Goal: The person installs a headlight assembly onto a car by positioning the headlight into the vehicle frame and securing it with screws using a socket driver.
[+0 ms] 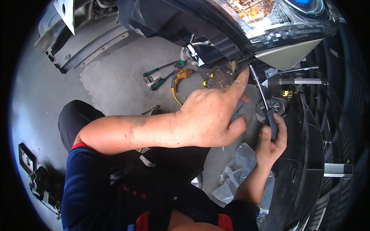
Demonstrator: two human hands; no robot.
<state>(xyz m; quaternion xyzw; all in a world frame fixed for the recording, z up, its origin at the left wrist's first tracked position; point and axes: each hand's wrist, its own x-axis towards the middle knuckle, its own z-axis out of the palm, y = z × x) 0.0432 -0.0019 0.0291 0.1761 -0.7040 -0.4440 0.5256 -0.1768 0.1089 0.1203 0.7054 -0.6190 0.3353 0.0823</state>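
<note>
My left hand [210, 115] reaches across the middle with its index finger stretched up to the dark plastic trim [221, 46] under the headlight assembly [262, 19]; its thumb is apart and it holds nothing I can see. My right hand [271, 142] grips the dark handle of a long-shafted driver tool [262, 88], whose upper end is at the trim beside that fingertip. A pale triangular panel [285, 54] sits just right of that spot, with a small metal bracket [269, 73] below it.
An orange corded drill [179, 75] and green-handled tools [158, 82] lie on the grey floor [108, 88]. A removed silver body part [84, 46] is at upper left, crumpled clear plastic [241, 173] at lower right, dark parts [42, 181] at lower left, and dark car panels [304, 173] along the right.
</note>
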